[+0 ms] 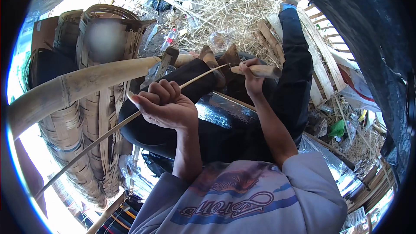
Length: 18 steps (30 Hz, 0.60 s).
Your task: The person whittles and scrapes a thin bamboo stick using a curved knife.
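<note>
One thin strip, held in curled left hand, just beside thick pole; wooden-handled tool, working end hard to make out, gripped in closed right hand, right of pole; best to steady strip firmly, work tip lightly.

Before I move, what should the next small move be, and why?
Perhaps steady the long, thin, pale wooden stick with the left hand: its tip appears close to the tapered, pale wooden handle held in the right hand.
</note>
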Each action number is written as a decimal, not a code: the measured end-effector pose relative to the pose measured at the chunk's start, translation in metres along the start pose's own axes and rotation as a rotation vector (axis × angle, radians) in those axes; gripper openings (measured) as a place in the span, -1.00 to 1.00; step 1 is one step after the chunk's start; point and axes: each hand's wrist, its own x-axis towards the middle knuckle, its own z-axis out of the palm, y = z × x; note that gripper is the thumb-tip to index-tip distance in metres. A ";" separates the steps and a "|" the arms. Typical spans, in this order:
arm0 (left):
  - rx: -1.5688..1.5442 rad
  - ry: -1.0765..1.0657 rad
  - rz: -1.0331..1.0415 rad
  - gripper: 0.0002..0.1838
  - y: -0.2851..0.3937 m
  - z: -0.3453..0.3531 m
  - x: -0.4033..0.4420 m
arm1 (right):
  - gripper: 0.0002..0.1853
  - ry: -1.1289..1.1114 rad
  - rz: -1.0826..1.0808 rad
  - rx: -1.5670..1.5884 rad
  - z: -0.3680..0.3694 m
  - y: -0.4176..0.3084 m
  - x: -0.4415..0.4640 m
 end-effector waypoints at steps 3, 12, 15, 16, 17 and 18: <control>0.091 -0.019 0.031 -0.46 0.002 0.003 -0.002 | -0.86 -0.071 -0.152 -0.173 0.001 0.001 -0.015; 0.041 -0.013 0.004 -0.44 0.000 0.000 0.002 | -0.85 0.002 -0.042 -0.042 -0.005 -0.003 -0.010; 0.014 -0.008 -0.002 -0.45 0.001 0.000 -0.002 | -0.87 -0.119 -0.061 -0.229 -0.010 0.019 -0.006; -0.007 -0.006 -0.015 -0.45 0.001 0.000 0.000 | -0.87 -0.122 -0.070 -0.224 -0.007 0.012 -0.001; 0.018 0.002 -0.001 -0.45 0.001 -0.001 0.001 | -0.86 -0.045 -0.062 -0.137 -0.007 0.005 -0.002; 0.036 0.007 0.000 -0.45 0.002 -0.002 0.002 | -0.85 0.035 -0.041 -0.052 0.000 -0.009 -0.004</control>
